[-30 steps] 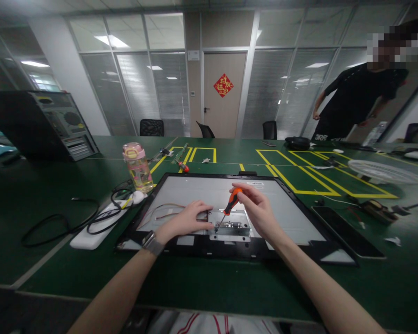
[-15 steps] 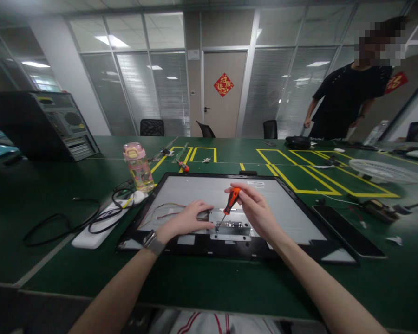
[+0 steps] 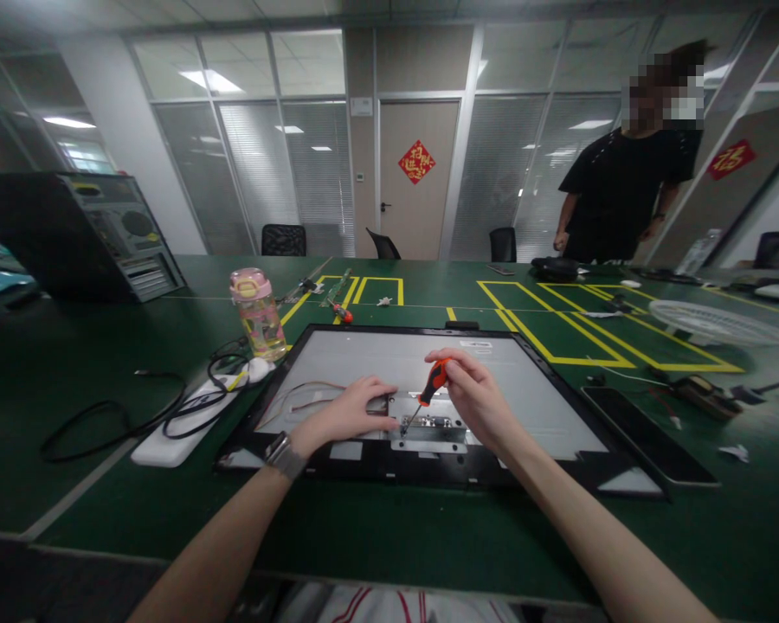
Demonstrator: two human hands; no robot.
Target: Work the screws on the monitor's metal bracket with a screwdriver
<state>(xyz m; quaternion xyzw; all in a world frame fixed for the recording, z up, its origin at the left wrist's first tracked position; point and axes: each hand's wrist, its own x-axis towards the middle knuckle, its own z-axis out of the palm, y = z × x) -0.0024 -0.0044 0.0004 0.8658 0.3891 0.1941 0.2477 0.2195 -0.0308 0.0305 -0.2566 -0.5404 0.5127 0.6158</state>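
My right hand [image 3: 477, 394] is closed round the red-and-black handle of a screwdriver [image 3: 436, 381]. Its thin shaft slants down to the left, and the tip meets the left end of a silver metal bracket [image 3: 438, 434]. Under the bracket lies a flat display panel [image 3: 525, 407] with a pale grey back and a black frame. At the bracket's left edge rests my left hand [image 3: 350, 411], thumb and fingers stretched out and apart, touching the metal near the screwdriver tip. Thin wires [image 3: 305, 394] run out from beside that hand across the panel.
Left of the panel are a white power strip [image 3: 169, 446] with black cables and a pink-lidded bottle [image 3: 258, 316]. A dark phone-like slab [image 3: 649, 433] lies to the right. Beyond are another screwdriver [image 3: 342, 313] and an open computer case [image 3: 71, 234]. A person [image 3: 627, 190] stands across the table.
The screwdriver handle has shifted slightly, with its tip staying at the bracket's left end. My left hand has kept its place. The person across the table has moved to the left.
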